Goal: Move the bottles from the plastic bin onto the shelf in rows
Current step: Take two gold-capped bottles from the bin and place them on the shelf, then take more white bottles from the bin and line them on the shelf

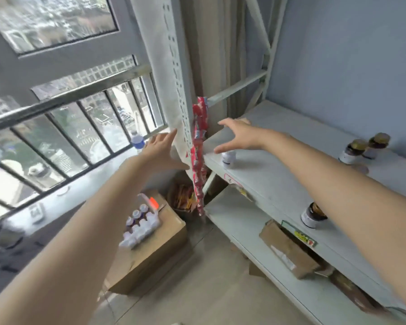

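Note:
A clear plastic bin with several white-capped bottles rests on a cardboard box at lower centre. One small white bottle stands near the left end of the pale shelf. My right hand hovers just above and behind it, fingers spread, holding nothing. My left hand is open beside the shelf's upright post, left of the shelf. Three dark jars stand on the shelf: two at the back right and one at the front edge.
A perforated white upright with a hanging strip of red snack packets stands between my hands. The cardboard box sits on the floor. A lower shelf holds another carton. A barred window and a water bottle lie to the left.

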